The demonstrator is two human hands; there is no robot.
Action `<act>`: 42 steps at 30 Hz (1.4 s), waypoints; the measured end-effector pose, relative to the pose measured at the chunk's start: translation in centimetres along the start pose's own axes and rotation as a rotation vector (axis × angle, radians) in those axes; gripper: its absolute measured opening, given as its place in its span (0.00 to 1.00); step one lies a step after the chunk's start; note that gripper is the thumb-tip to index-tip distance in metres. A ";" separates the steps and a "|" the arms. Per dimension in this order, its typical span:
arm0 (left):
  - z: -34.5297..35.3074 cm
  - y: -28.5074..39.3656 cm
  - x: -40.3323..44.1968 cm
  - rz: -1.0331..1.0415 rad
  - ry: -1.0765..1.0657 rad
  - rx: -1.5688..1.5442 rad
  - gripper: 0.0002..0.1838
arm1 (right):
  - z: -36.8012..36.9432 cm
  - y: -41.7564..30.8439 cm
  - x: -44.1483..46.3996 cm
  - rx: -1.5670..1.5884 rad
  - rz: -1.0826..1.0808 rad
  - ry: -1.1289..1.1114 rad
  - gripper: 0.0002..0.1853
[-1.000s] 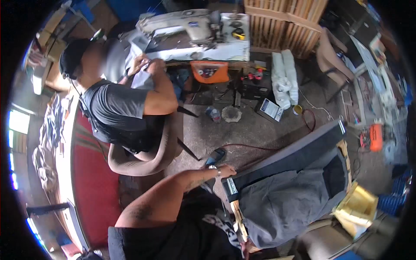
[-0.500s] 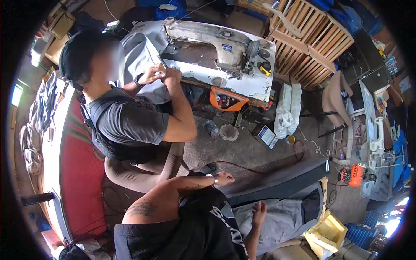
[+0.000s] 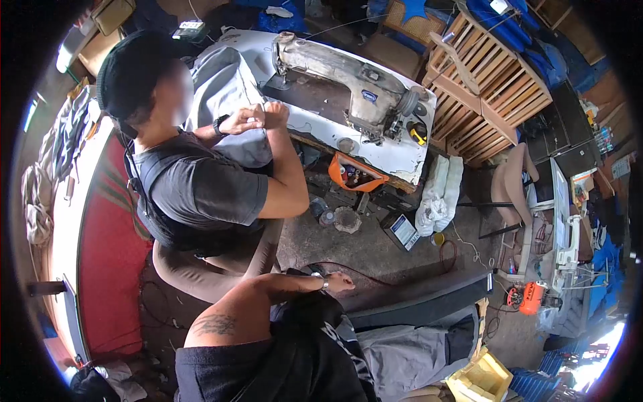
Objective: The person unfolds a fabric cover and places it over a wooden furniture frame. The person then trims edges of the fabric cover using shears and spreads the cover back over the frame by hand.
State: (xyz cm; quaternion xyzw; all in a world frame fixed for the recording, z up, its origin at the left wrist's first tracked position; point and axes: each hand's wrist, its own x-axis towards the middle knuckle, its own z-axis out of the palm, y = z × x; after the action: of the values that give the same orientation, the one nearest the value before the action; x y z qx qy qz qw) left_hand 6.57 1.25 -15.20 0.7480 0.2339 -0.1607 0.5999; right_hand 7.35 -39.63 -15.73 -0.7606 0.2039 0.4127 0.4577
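Observation:
My left hand, with a metal-band watch at the wrist, hangs in front of my body. Its fingers are loosely bent, and nothing shows in them. It is near the long dark padded panel, apparently above the floor. My right hand is out of view. Grey fabric lies beside my body at the lower right. At the left, a seated co-worker in a grey shirt has both hands together near light grey fabric; what the fingers pinch is too small to make out.
A sewing machine stands on a white worn table, with an orange pouch hanging from its front edge. Wooden slatted panels, a white wrapped roll, a chair, an orange compressor and a yellow foam box are around.
My right hand, visible over the grey fabric before, has left the view. My left hand has shifted slightly left and down. The view has turned a little; the co-worker's hands remain together.

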 end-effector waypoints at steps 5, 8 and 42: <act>1.2 -1.3 0.3 0.005 -0.018 -0.021 0.24 | 1.3 -3.5 -1.2 0.241 -0.051 -0.060 0.14; 1.0 -0.1 -0.5 0.000 -0.115 -0.042 0.22 | 3.8 -7.0 -3.0 0.151 -0.050 0.129 0.18; 14.2 -1.3 -16.1 -0.018 -0.631 0.427 0.15 | 0.2 23.7 -13.2 0.038 0.086 0.407 0.26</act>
State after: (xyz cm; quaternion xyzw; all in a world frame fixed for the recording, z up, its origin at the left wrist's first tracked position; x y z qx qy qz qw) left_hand -7.07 -14.86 -11.15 0.7679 0.0054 -0.4333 0.4718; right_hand -16.69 -52.15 -17.56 -0.8102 0.3322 0.2657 0.4032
